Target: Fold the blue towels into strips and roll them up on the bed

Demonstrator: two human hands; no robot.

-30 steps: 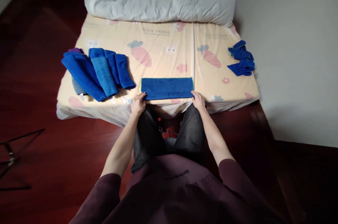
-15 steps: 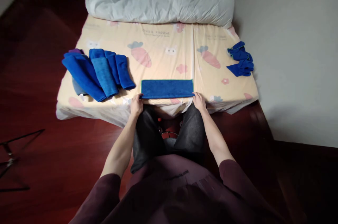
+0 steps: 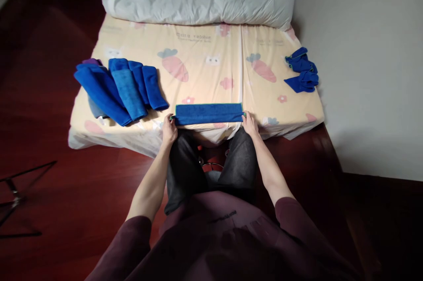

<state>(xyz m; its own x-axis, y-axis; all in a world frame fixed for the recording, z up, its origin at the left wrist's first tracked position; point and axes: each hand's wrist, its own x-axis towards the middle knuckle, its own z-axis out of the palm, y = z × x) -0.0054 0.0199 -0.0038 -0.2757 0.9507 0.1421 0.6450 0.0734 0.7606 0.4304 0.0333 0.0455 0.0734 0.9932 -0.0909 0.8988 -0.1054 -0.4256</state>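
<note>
A blue towel [image 3: 209,113] with green edging lies as a long flat strip along the front edge of the bed, its near edge turned over on itself. My left hand [image 3: 169,128] pinches the towel's left end at the turned-over edge. At the opposite end, my right hand [image 3: 250,123] grips the matching corner between thumb and fingers. Both hands rest close to the mattress edge, just beyond my knees.
Several folded or rolled blue towels [image 3: 122,91] are piled on the bed's left. Crumpled blue cloths [image 3: 302,71] lie at the right edge by the wall. A grey quilt [image 3: 198,5] covers the back of the patterned sheet [image 3: 211,82]. Thin black stand legs [image 3: 15,197] show on the floor.
Both hands have brought the towel's near edge up and away from me, folding it over the strip. The strip now looks narrower. The other towels have stayed in place.
</note>
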